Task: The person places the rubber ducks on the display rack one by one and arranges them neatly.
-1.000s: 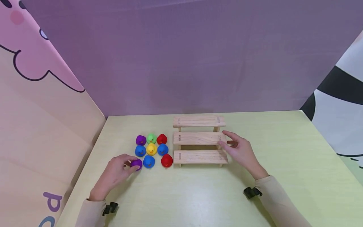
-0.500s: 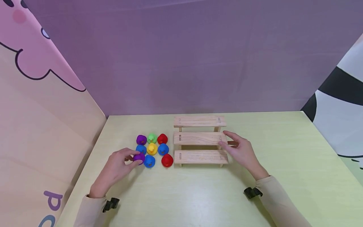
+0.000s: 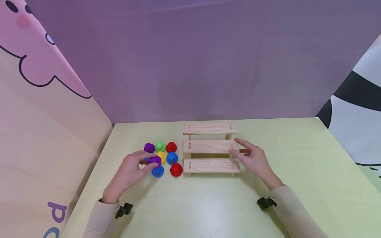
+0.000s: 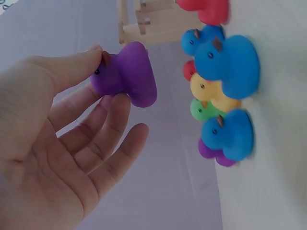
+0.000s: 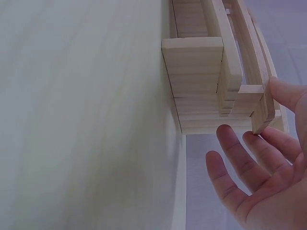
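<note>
My left hand [image 3: 129, 172] pinches a purple rubber duck [image 4: 125, 74] between thumb and fingers, raised off the table over the other ducks. In the left wrist view the remaining fingers lie loosely below it. My right hand [image 3: 251, 160] holds the right end of the middle step of a three-step wooden stand [image 3: 208, 146]; in the right wrist view its thumb [image 5: 285, 93] is on the step's face and a finger lies at its far edge. Beneath the held duck are a blue duck [image 3: 157, 171] and a yellow duck [image 3: 162, 157], partly covered.
Left of the stand sit more ducks: a purple one [image 3: 149, 147], a green one [image 3: 160, 146], red ones [image 3: 176, 170] and blue ones [image 3: 172, 158]. A purple backdrop [image 3: 208, 66] rises behind the table [image 3: 208, 205], with printed panels at both sides.
My left hand has lifted the purple duck from the front left of the group and carried it up and to the right. My right hand stays on the stand.
</note>
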Demonstrator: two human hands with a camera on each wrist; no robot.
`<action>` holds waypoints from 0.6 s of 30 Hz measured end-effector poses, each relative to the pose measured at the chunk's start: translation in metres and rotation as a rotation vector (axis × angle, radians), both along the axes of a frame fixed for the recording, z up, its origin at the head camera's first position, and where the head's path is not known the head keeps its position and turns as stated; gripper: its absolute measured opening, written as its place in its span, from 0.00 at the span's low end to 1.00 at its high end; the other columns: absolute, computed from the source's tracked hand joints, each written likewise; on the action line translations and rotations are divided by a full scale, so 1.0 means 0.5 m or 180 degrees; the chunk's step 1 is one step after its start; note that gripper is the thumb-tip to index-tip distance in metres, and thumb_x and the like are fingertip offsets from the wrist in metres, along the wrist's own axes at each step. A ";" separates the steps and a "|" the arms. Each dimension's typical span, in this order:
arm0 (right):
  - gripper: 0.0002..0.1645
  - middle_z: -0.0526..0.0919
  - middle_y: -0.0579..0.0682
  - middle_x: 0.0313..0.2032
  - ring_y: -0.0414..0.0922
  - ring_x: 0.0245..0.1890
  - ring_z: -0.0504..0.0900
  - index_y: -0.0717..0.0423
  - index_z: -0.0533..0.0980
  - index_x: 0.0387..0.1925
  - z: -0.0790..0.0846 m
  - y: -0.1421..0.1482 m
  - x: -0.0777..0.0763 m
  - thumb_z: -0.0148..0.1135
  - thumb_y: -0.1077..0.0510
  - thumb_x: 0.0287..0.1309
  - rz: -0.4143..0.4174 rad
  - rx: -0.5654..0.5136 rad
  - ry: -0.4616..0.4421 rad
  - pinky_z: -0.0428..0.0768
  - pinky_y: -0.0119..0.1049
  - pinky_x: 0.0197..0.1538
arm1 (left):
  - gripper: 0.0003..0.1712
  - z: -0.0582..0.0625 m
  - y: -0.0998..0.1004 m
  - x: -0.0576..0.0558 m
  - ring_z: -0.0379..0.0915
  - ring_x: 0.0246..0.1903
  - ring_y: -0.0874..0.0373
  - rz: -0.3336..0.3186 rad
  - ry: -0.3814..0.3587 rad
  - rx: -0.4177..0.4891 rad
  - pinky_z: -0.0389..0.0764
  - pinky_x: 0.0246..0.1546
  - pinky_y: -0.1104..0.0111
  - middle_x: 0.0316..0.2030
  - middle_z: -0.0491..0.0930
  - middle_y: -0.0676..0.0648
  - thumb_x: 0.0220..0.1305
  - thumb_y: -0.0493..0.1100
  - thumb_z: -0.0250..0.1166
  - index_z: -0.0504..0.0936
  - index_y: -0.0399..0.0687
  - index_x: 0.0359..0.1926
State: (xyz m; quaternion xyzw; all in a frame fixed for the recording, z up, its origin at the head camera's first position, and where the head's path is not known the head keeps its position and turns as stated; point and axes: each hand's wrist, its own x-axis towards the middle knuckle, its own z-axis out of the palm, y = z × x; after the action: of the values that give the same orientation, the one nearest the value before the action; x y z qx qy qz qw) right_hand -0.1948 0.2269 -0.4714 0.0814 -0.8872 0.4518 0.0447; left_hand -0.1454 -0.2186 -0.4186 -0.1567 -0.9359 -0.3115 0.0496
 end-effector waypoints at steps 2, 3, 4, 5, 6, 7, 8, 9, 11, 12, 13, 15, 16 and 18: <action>0.38 0.77 0.59 0.72 0.57 0.53 0.91 0.52 0.73 0.75 -0.002 0.000 0.000 0.68 0.42 0.71 -0.0008 0.0000 0.0012 0.84 0.46 0.55 | 0.19 0.004 0.010 -0.002 0.86 0.43 0.55 -0.0022 -0.0009 0.0008 0.88 0.44 0.57 0.46 0.89 0.52 0.67 0.47 0.77 0.90 0.48 0.56; 0.37 0.77 0.59 0.72 0.57 0.53 0.91 0.52 0.73 0.75 -0.003 0.000 0.000 0.68 0.42 0.71 -0.0008 -0.0010 0.0010 0.84 0.45 0.54 | 0.19 0.006 0.014 -0.002 0.86 0.43 0.56 -0.0036 -0.0017 0.0015 0.88 0.43 0.58 0.46 0.89 0.52 0.67 0.47 0.77 0.90 0.47 0.56; 0.38 0.77 0.59 0.72 0.57 0.52 0.91 0.52 0.73 0.75 -0.005 0.000 0.001 0.68 0.42 0.71 -0.0010 -0.0013 0.0002 0.84 0.44 0.54 | 0.20 0.008 0.018 -0.003 0.86 0.42 0.56 -0.0047 -0.0028 0.0016 0.88 0.44 0.58 0.46 0.89 0.52 0.67 0.48 0.77 0.90 0.47 0.57; 0.38 0.77 0.60 0.72 0.57 0.52 0.91 0.53 0.73 0.75 -0.006 -0.001 0.002 0.68 0.42 0.71 -0.0002 -0.0010 0.0002 0.84 0.42 0.53 | 0.20 0.010 0.021 -0.003 0.86 0.42 0.56 -0.0052 -0.0043 0.0020 0.89 0.44 0.59 0.46 0.89 0.52 0.66 0.48 0.77 0.90 0.47 0.57; 0.38 0.77 0.60 0.72 0.57 0.52 0.91 0.53 0.73 0.75 -0.008 -0.001 0.002 0.68 0.41 0.71 -0.0005 -0.0008 -0.0007 0.84 0.41 0.53 | 0.21 0.011 0.025 -0.003 0.85 0.42 0.57 -0.0051 -0.0058 0.0015 0.88 0.44 0.59 0.45 0.89 0.52 0.66 0.48 0.77 0.90 0.47 0.57; 0.38 0.78 0.61 0.72 0.57 0.52 0.91 0.53 0.73 0.75 -0.010 -0.002 0.003 0.68 0.41 0.71 -0.0006 -0.0012 -0.0022 0.84 0.41 0.52 | 0.21 0.013 0.028 -0.004 0.85 0.42 0.57 -0.0053 -0.0071 0.0014 0.89 0.44 0.58 0.45 0.89 0.52 0.66 0.48 0.77 0.89 0.47 0.57; 0.38 0.78 0.61 0.71 0.57 0.52 0.91 0.53 0.73 0.75 -0.011 -0.002 0.004 0.68 0.41 0.71 -0.0010 -0.0013 -0.0036 0.84 0.40 0.52 | 0.21 0.015 0.031 -0.004 0.85 0.42 0.57 -0.0049 -0.0091 0.0024 0.89 0.45 0.58 0.44 0.88 0.53 0.66 0.49 0.77 0.90 0.48 0.57; 0.38 0.78 0.62 0.71 0.57 0.52 0.91 0.53 0.73 0.75 -0.013 -0.002 0.004 0.68 0.41 0.71 -0.0006 -0.0014 -0.0048 0.84 0.40 0.52 | 0.21 0.016 0.035 -0.004 0.85 0.42 0.57 -0.0057 -0.0110 0.0035 0.89 0.45 0.57 0.43 0.88 0.53 0.66 0.49 0.77 0.90 0.48 0.57; 0.38 0.78 0.62 0.71 0.57 0.52 0.91 0.53 0.73 0.75 -0.014 -0.002 0.005 0.68 0.41 0.72 -0.0006 -0.0009 -0.0056 0.84 0.41 0.52 | 0.21 0.019 0.042 -0.006 0.85 0.42 0.57 -0.0063 -0.0113 0.0053 0.88 0.45 0.56 0.42 0.88 0.54 0.66 0.49 0.77 0.90 0.49 0.57; 0.38 0.78 0.62 0.71 0.57 0.52 0.91 0.52 0.73 0.75 -0.014 -0.002 0.005 0.68 0.41 0.72 -0.0013 -0.0011 -0.0067 0.84 0.41 0.52 | 0.21 0.020 0.046 -0.007 0.84 0.42 0.56 -0.0070 -0.0101 0.0056 0.87 0.44 0.57 0.41 0.88 0.54 0.66 0.49 0.77 0.90 0.49 0.57; 0.38 0.78 0.63 0.70 0.57 0.52 0.91 0.52 0.73 0.75 -0.014 -0.001 0.005 0.68 0.41 0.72 -0.0011 -0.0016 -0.0068 0.84 0.42 0.52 | 0.21 0.023 0.050 -0.008 0.84 0.42 0.55 -0.0087 -0.0089 0.0069 0.87 0.44 0.57 0.41 0.87 0.54 0.66 0.49 0.77 0.90 0.49 0.57; 0.38 0.79 0.64 0.70 0.57 0.52 0.91 0.52 0.73 0.75 -0.011 0.000 0.005 0.67 0.40 0.72 -0.0012 -0.0023 -0.0068 0.84 0.42 0.51 | 0.20 0.027 0.058 -0.010 0.84 0.42 0.55 -0.0118 -0.0049 0.0093 0.85 0.44 0.59 0.41 0.87 0.55 0.66 0.49 0.77 0.90 0.49 0.56; 0.39 0.79 0.64 0.69 0.57 0.52 0.92 0.52 0.73 0.75 -0.009 0.001 0.004 0.67 0.40 0.72 -0.0015 -0.0021 -0.0066 0.84 0.42 0.51 | 0.20 0.029 0.062 -0.012 0.83 0.42 0.55 -0.0129 -0.0024 0.0099 0.85 0.44 0.61 0.42 0.87 0.55 0.66 0.49 0.77 0.90 0.49 0.56; 0.38 0.82 0.65 0.66 0.57 0.51 0.92 0.52 0.73 0.75 -0.004 0.003 0.004 0.67 0.40 0.72 -0.0031 -0.0018 -0.0073 0.84 0.42 0.50 | 0.19 0.034 0.071 -0.015 0.83 0.42 0.55 -0.0167 0.0016 0.0109 0.83 0.43 0.63 0.43 0.87 0.55 0.66 0.49 0.77 0.90 0.49 0.56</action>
State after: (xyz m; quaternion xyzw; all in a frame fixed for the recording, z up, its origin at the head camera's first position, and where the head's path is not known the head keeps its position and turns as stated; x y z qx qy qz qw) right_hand -0.1927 0.2282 -0.4737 0.0717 -0.8868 0.4550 0.0370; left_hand -0.1527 -0.1829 -0.4018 -0.1810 -0.9259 -0.3283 0.0464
